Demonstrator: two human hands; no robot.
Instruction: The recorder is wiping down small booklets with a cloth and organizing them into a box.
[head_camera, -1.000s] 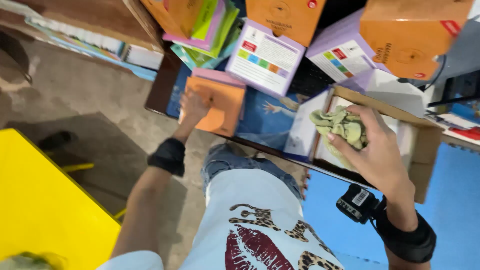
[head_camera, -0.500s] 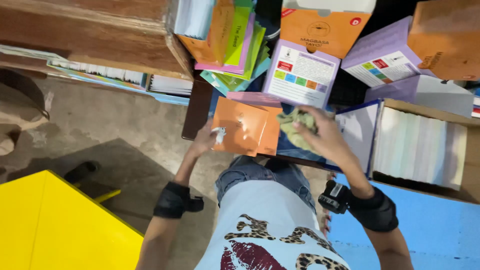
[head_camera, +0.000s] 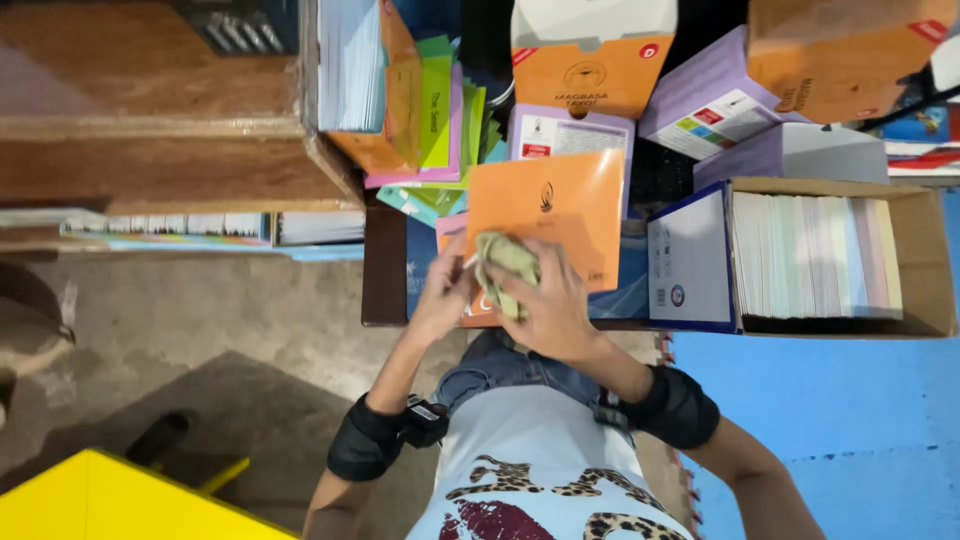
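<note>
An orange booklet (head_camera: 560, 210) stands tilted up in front of me, above a low dark table (head_camera: 382, 270). My left hand (head_camera: 443, 295) grips its lower left edge. My right hand (head_camera: 548, 305) presses a crumpled pale green cloth (head_camera: 505, 262) against the booklet's lower cover. Both wrists wear black bands, and a small black device sits on the left one.
A cardboard box (head_camera: 925, 255) of pastel booklets lies open at the right, with a blue-edged book (head_camera: 690, 258) beside it. Purple and orange boxes (head_camera: 590, 65) and stacked coloured books (head_camera: 435, 120) sit behind. A wooden shelf (head_camera: 150, 110) is at left, a yellow surface (head_camera: 100, 505) at bottom left.
My right hand carried the cloth from the cardboard box over to the orange booklet. My left hand lifted the booklet upright. The view shifted so the shelf and box come into frame.
</note>
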